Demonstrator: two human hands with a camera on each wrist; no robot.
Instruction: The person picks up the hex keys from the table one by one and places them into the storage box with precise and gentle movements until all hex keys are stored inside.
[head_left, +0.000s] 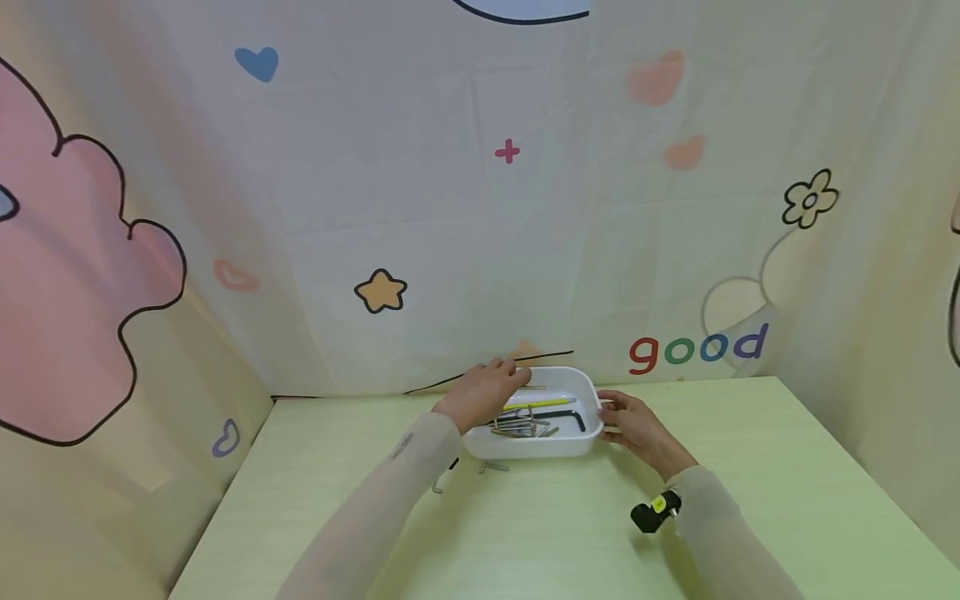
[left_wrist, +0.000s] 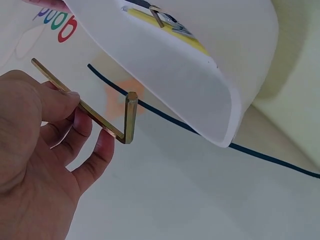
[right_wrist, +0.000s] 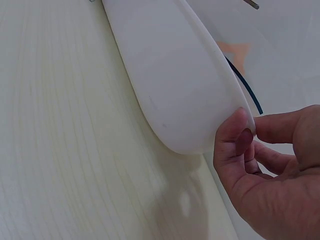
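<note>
Between thumb and fingers, my left hand (left_wrist: 55,135) pinches a brass-coloured hex key (left_wrist: 100,117), its short arm bent upward. That hand (head_left: 486,390) is over the left part of a white tray (head_left: 525,448). My right hand (right_wrist: 270,160) pinches the tray's rim at its right end, thumb on one side and a finger on the other. Inside the tray lie a yellow pen-like stick (head_left: 551,403), a black hex key (head_left: 579,419) and several small metal hex keys (head_left: 525,427) in a pile.
On the pale table (head_left: 555,525), a small silver hex key (head_left: 493,467) lies just in front of the tray, with another small bent key (head_left: 437,488) beside the left sleeve. A printed curtain (head_left: 450,208) hangs right behind the tray. A black wrist device (head_left: 654,512) sits by the right cuff.
</note>
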